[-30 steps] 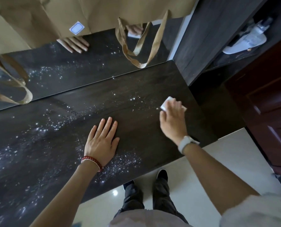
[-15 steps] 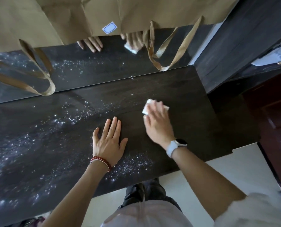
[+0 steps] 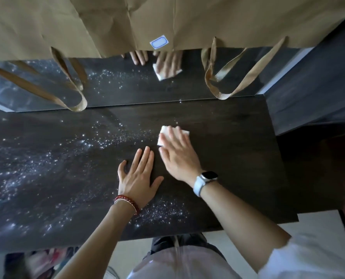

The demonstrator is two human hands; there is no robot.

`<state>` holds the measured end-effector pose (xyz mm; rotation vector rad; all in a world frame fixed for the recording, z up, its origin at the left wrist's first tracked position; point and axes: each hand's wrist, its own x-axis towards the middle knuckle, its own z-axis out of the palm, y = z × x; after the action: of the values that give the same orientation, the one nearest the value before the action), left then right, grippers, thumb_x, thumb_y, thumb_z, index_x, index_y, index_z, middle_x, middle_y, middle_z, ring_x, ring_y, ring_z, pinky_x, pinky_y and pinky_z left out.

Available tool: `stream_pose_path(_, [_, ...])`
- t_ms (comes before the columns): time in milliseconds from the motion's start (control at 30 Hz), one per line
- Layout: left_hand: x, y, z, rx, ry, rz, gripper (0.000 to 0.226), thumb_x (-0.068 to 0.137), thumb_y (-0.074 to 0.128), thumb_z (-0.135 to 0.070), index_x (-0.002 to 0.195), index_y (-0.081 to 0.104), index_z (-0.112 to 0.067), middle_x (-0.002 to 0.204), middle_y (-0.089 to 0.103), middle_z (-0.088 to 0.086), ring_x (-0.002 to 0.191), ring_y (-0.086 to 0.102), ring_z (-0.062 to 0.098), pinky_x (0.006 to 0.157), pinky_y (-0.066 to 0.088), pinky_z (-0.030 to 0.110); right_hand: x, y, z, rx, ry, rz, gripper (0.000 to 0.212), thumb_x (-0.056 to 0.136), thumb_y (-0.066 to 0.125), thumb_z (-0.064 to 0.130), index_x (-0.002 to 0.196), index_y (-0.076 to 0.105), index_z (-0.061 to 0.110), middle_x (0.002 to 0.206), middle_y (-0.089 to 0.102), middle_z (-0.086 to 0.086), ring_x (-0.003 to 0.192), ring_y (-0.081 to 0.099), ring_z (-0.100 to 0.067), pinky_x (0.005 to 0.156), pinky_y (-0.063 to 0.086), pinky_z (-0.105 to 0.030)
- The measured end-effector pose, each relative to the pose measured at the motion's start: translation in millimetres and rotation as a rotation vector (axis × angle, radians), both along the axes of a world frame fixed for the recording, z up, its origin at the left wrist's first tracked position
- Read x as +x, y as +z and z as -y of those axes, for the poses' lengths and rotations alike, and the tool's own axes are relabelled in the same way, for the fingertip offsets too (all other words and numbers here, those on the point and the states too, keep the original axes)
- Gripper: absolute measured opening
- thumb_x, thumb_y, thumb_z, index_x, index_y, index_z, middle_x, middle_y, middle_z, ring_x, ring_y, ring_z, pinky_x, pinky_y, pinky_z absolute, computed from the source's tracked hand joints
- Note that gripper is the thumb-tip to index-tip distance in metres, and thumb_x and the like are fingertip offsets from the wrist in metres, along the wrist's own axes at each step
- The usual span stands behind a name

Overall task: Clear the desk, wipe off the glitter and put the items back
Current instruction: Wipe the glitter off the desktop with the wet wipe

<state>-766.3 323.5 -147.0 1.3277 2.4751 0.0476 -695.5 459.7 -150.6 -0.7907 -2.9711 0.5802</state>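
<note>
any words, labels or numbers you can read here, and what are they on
No readable text anywhere.
Small white sticker with a blue outline on the brown paper bag: blank, no writing shows.
White-strapped smartwatch on the right wrist: screen dark, nothing displayed.
Dark glitter-strewn desk and white wiping cloth: no markings.

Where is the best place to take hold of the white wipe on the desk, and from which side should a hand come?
The white wipe lies flat on the dark desk under the right hand, fingers straight on top. Only its far and left edges show. A grip would probably suit the exposed far left corner, coming from above and the left, thumb sliding under that thin edge.
</note>
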Motion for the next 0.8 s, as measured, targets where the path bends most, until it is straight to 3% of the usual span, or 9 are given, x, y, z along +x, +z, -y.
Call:
stream_pose_path(67, [0, -1, 0, -0.003, 0.009, 0.011, 0.077, 0.079, 0.022, -0.058, 0.142, 0.026, -0.015, 0.152, 0.018, 0.000, 0.137, 0.006, 0.012, 0.105, 0.018, 0.054, -1, 6, 2, -0.069, 0.142, 0.050, 0.058, 0.093, 0.013, 0.041, 0.142, 0.030, 0.015, 0.153, 0.019, -0.010, 0.142, 0.010, -0.030, 0.115, 0.004, -0.041])
stream_pose_path(133, [1, 1, -1, -0.006, 0.010, 0.005, 0.076, 0.079, 0.024, -0.057, 0.141, 0.029, -0.014, 0.151, 0.022, 0.001, 0.136, 0.010, 0.013, 0.103, 0.022, 0.055, 21, -2, -22, -0.011, 0.059, 0.019, 0.054, 0.094, 0.018, 0.037, 0.139, 0.035, 0.012, 0.150, 0.026, -0.014, 0.139, 0.019, -0.034, 0.114, 0.013, -0.045])
stream_pose_path(200, [1, 0, -1, -0.013, 0.017, 0.002, 0.075, 0.080, 0.025, -0.058, 0.142, 0.028, -0.014, 0.152, 0.021, 0.001, 0.136, 0.008, 0.012, 0.104, 0.021, 0.056, 52, -10, -59, 0.108, -0.190, 0.003, 0.055, 0.093, 0.018, 0.033, 0.135, 0.041, 0.005, 0.144, 0.034, -0.023, 0.133, 0.029, -0.042, 0.109, 0.026, -0.052])
stream_pose_path(333, [2, -2, -1, 0.007, 0.037, 0.017, 0.075, 0.080, 0.027, -0.058, 0.143, 0.024, -0.016, 0.153, 0.015, -0.001, 0.135, 0.001, 0.008, 0.106, 0.015, 0.055, 49, -9, -104, 0.016, -0.700, 0.091, 0.052, 0.096, 0.019, 0.030, 0.142, 0.028, 0.008, 0.150, 0.019, -0.023, 0.139, 0.015, -0.039, 0.114, 0.008, -0.047])
stream_pose_path(400, [3, -1, -2, 0.011, 0.047, 0.028, 0.077, 0.078, 0.022, -0.058, 0.142, 0.025, -0.016, 0.152, 0.015, -0.002, 0.135, 0.003, 0.009, 0.106, 0.015, 0.056, 11, -6, -90, 0.021, -0.589, 0.016, 0.053, 0.093, 0.020, 0.030, 0.137, 0.037, 0.007, 0.147, 0.028, -0.022, 0.135, 0.024, -0.039, 0.111, 0.015, -0.049])
stream_pose_path(533, [2, 0, -3, 0.007, 0.044, 0.045, 0.079, 0.077, 0.018, -0.060, 0.144, 0.021, -0.018, 0.147, 0.000, -0.009, 0.136, -0.003, 0.009, 0.108, 0.009, 0.054, -44, -2, -24, 0.035, 0.001, -0.074, 0.046, 0.088, 0.029, 0.028, 0.120, 0.054, 0.005, 0.132, 0.049, -0.020, 0.120, 0.043, -0.041, 0.101, 0.033, -0.052])
stream_pose_path(600, [1, 0, -1, 0.004, 0.039, 0.038, 0.079, 0.078, 0.018, -0.061, 0.144, 0.020, -0.018, 0.146, -0.001, -0.010, 0.136, -0.004, 0.009, 0.109, 0.007, 0.053, -38, 3, -28, 0.019, 0.036, -0.053, 0.041, 0.087, 0.033, 0.025, 0.118, 0.055, 0.008, 0.130, 0.051, -0.017, 0.118, 0.045, -0.040, 0.099, 0.035, -0.049])
stream_pose_path(700, [1, 0, -1, 0.017, 0.040, 0.038, 0.077, 0.079, 0.021, -0.059, 0.143, 0.024, -0.017, 0.147, 0.002, -0.009, 0.136, 0.001, 0.009, 0.108, 0.010, 0.054, -3, -3, -69, 0.131, -0.247, 0.003, 0.043, 0.086, 0.031, 0.023, 0.123, 0.048, 0.008, 0.135, 0.044, -0.018, 0.121, 0.040, -0.037, 0.100, 0.034, -0.047])
stream_pose_path(800, [1, 0, 0, 0.026, 0.036, 0.042, 0.076, 0.079, 0.021, -0.059, 0.143, 0.024, -0.017, 0.147, 0.004, -0.008, 0.136, 0.002, 0.010, 0.109, 0.011, 0.054, 15, -2, -102, 0.086, -0.572, 0.093, 0.045, 0.093, 0.032, 0.024, 0.134, 0.037, 0.006, 0.146, 0.028, -0.021, 0.133, 0.027, -0.037, 0.110, 0.022, -0.047])
